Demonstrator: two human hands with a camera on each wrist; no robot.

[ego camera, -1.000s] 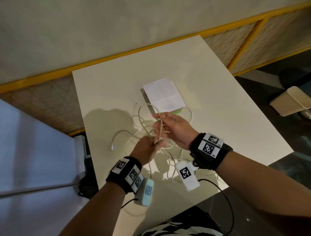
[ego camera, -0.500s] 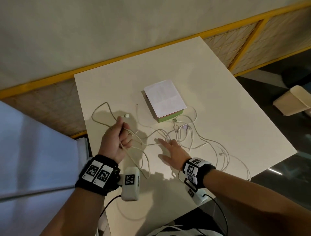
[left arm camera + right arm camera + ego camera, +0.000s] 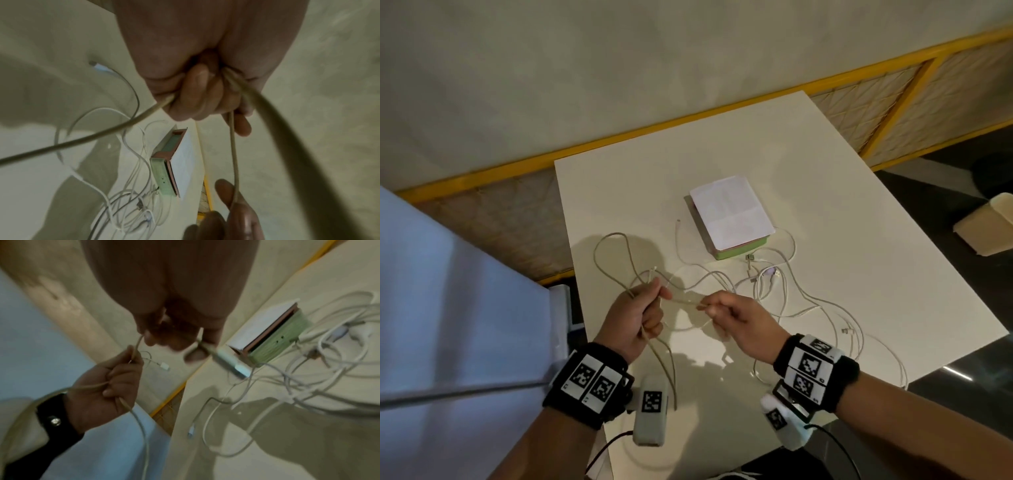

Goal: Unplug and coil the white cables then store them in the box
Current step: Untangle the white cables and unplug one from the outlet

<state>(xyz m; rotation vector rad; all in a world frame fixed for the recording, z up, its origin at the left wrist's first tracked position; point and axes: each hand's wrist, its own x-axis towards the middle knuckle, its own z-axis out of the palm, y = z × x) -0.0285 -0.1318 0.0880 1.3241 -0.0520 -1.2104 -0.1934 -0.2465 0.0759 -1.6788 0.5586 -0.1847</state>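
Note:
My left hand (image 3: 650,301) grips a loose bundle of one white cable (image 3: 667,366) above the table's near left part; its fingers (image 3: 197,91) curl round the strands. Just to its right, my right hand (image 3: 714,306) pinches the same cable close to its white connector (image 3: 232,364). A short stretch of cable runs between the two hands. The green box (image 3: 739,248) with a white sheet on top lies mid-table beyond the hands. Several more white cables (image 3: 822,301) lie tangled in front of the box and to its right, some ending at its front side.
The white table (image 3: 825,192) ends close on my left and right. A small purple adapter (image 3: 768,273) lies among the cables. A pale blue surface (image 3: 448,308) stands at the left, and a beige bin (image 3: 989,229) lies on the dark floor at the right.
My right hand has lifted off the table, where it lay flat on the cables, and now pinches the cable near my left hand. The left hand has moved right and inward with its bundle.

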